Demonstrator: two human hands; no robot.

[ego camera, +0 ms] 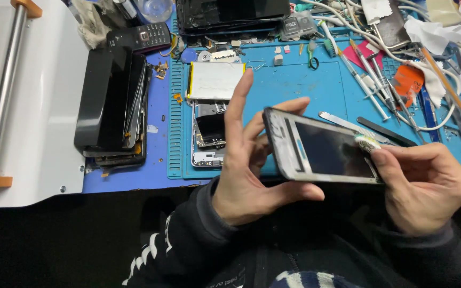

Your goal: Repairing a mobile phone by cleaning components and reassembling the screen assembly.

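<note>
Above the blue mat (pixel 294 90), I pinched the phone (pixel 321 152) by its edges with my left hand (pixel 252 176), my right hand (pixel 422 186) gripping its corner; thin, stiff, likely fragile glass.

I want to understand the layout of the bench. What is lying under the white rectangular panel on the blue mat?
Under the white panel lies an opened phone body, its lower part showing on the blue mat. Its upper part is covered by the panel, and the left hand hides its right edge.
</note>
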